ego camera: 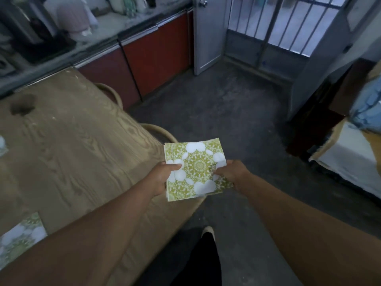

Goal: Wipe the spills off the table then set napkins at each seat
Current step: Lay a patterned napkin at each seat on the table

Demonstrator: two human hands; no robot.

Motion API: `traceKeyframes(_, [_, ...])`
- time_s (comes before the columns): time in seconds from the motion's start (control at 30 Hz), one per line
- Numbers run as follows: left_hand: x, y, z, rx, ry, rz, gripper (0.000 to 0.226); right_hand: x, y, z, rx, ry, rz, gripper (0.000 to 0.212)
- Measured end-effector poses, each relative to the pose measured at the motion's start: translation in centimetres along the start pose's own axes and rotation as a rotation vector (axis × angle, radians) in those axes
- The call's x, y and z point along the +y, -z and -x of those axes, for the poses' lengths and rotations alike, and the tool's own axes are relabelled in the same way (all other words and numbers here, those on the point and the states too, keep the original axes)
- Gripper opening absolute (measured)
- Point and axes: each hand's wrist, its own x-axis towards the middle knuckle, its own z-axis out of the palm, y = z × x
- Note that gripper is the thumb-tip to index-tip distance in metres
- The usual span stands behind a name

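A small stack of green-and-white patterned napkins (195, 162) is held in the air just past the right edge of the wooden table (68, 145). My left hand (162, 176) grips the stack's left side, thumb on top. My right hand (233, 172) pinches its right edge. Another napkin of the same pattern (20, 236) lies flat on the table at the lower left. A dark blotch (21, 104) marks the tabletop at the far left.
Two curved chair backs (111, 91) (158, 131) are tucked along the table's right side. Red cabinets (154, 52) under a cluttered counter stand behind it. A grey door (208, 34) and barred gate (278, 27) lie beyond the concrete floor. A bed (350, 157) sits at right.
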Motion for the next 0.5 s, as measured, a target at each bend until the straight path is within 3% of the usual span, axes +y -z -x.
traceKeyframes(0.17, [5.1, -1.8, -5.8, 0.067, 0.014, 0.099, 0.032, -8.6, 2.0, -5.1, -0.003, 0.092, 0.158, 0.038])
traceKeyframes(0.5, [12.0, -2.1, -12.6, 0.215, -0.042, 0.246, 0.026, -18.6, 1.7, -15.2, -0.144, 0.156, 0.344, 0.033])
